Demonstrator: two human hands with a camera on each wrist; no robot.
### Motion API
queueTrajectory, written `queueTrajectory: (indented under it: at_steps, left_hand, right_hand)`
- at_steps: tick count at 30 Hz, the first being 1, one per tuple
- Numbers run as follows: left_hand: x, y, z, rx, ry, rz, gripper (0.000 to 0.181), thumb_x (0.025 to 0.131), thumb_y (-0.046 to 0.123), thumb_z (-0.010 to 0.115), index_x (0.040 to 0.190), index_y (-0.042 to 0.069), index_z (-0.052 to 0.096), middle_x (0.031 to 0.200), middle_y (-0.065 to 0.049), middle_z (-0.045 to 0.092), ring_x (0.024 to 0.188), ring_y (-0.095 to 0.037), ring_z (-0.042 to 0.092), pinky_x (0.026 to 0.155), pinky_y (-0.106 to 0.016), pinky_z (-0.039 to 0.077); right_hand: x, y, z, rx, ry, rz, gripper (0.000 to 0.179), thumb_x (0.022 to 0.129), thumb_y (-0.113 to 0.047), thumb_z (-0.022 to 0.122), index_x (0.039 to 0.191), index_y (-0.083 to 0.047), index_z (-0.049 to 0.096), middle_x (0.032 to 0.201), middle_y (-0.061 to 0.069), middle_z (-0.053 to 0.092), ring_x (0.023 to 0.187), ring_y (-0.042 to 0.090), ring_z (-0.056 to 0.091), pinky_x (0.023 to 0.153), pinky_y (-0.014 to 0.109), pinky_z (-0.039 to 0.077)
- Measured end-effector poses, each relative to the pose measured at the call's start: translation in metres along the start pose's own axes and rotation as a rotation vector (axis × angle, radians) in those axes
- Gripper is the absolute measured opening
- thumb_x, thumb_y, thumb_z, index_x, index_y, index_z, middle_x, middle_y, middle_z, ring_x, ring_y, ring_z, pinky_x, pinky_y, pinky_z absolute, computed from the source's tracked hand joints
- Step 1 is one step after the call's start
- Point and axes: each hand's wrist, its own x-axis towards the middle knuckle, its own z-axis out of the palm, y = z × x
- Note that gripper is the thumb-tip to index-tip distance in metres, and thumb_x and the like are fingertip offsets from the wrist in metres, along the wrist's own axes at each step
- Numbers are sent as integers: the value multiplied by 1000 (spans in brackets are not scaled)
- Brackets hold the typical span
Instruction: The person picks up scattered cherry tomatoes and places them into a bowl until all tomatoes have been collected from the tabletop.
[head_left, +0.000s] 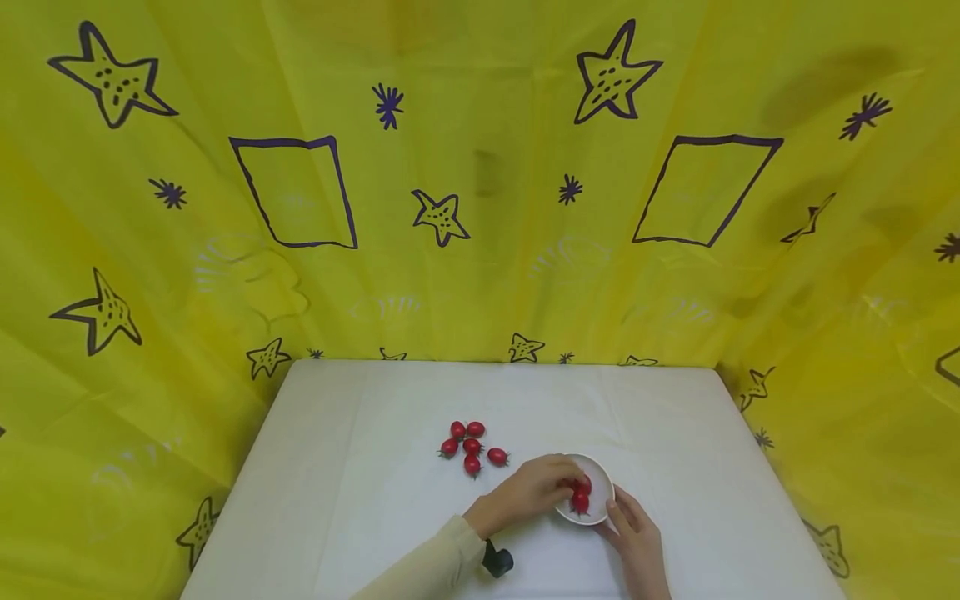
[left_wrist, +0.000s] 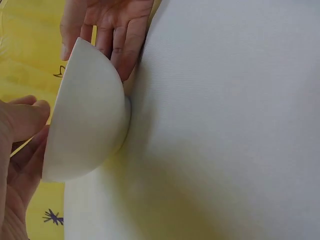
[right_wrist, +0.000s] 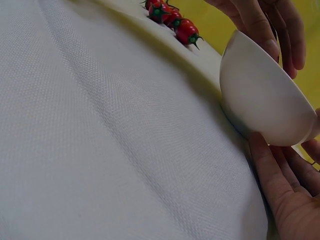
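A white bowl (head_left: 600, 515) stands on the table with several red cherry tomatoes (head_left: 581, 502) inside. My right hand (head_left: 634, 533) holds it from the right, thumb at the rim and fingers against the outer side. From the left, my left hand (head_left: 534, 487) reaches over the rim, its fingertips down among the tomatoes. In the left wrist view the bowl wall (left_wrist: 90, 110) hides what lies inside; I cannot tell whether the left fingers pinch a tomato. The right wrist view shows the left fingers (right_wrist: 295, 45) pointing downward above the bowl (right_wrist: 265, 95).
Several more cherry tomatoes (head_left: 472, 447) with green stems lie loosely grouped left of the bowl. A white cloth covers the table (head_left: 375, 517). Beside the left sleeve (head_left: 450, 554) is a dark object (head_left: 497, 560). A yellow curtain (head_left: 480, 275) with drawn stars surrounds the table's back and sides.
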Motion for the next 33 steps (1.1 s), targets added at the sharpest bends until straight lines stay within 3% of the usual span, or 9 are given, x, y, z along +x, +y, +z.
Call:
queueTrajectory:
  at_steps: [5, 8, 11, 14, 21, 23, 25, 29, 33]
  left_hand:
    - [-14, 0, -1, -97, 146, -18, 25, 101, 8, 68, 125, 13, 69, 125, 2, 70, 116, -5, 65, 105, -14, 51]
    - [-21, 0, -4, -128, 228, -22, 25, 99, 3, 68, 123, 10, 69, 122, -2, 72, 112, -9, 69, 99, -14, 54]
    - [-28, -1, -9, -146, 269, -45, 26, 98, 0, 68, 122, 10, 69, 120, -3, 72, 110, -12, 70, 96, -14, 55]
    - [-36, -2, -13, -173, 300, -89, 26, 98, 0, 68, 122, 9, 70, 120, -4, 73, 109, -14, 71, 93, -14, 56]
    - [-58, -4, -17, -226, 470, -181, 24, 95, -4, 70, 116, 6, 71, 112, -9, 74, 99, -24, 73, 89, -24, 62]
    - [-65, -5, -18, -213, 512, -197, 24, 94, -4, 70, 115, 7, 71, 111, -9, 74, 98, -24, 73, 88, -25, 62]
    - [-71, -7, -19, -199, 545, -215, 25, 93, -5, 71, 114, 7, 71, 110, -8, 74, 98, -23, 73, 88, -26, 63]
    - [-81, -12, -24, -191, 597, -264, 25, 90, -7, 73, 113, 5, 72, 108, -9, 75, 97, -21, 72, 83, -26, 63]
    - [-87, -19, -31, -175, 658, -313, 26, 89, -10, 74, 110, 4, 73, 106, -11, 75, 92, -20, 72, 77, -27, 63]
  right_hand:
    - [0, -3, 0, -33, -2, 26, 63, 110, -30, 53, 157, 7, 33, 162, 35, 34, 107, -18, 57, 95, 26, 61]
    - [0, -6, 0, -79, -3, 73, 64, 111, -33, 51, 159, 4, 32, 163, 33, 34, 130, 10, 64, 97, 27, 60]
    - [2, -9, 1, -105, -6, 102, 63, 112, -34, 48, 160, 3, 31, 163, 33, 33, 150, 42, 41, 98, 29, 60]
    - [4, -10, 1, -111, -9, 113, 62, 112, -33, 46, 160, 4, 30, 163, 35, 32, 151, 50, 33, 97, 31, 61]
    - [3, -15, -1, -99, -23, 114, 60, 112, -30, 47, 159, 5, 31, 162, 35, 34, 145, 40, 48, 95, 32, 61]
    - [3, -16, -2, -101, -30, 107, 60, 112, -29, 48, 158, 6, 31, 161, 36, 34, 138, 31, 56, 95, 32, 62]
    - [2, -17, -2, -99, -37, 107, 59, 112, -27, 48, 158, 7, 32, 161, 36, 33, 127, 15, 64, 95, 32, 62]
    - [2, -19, -3, -88, -48, 116, 58, 112, -25, 48, 158, 6, 31, 163, 34, 33, 107, -11, 60, 95, 32, 62]
    - [2, -20, -3, -93, -55, 113, 57, 112, -25, 47, 158, 6, 31, 162, 35, 33, 105, -13, 59, 96, 32, 61]
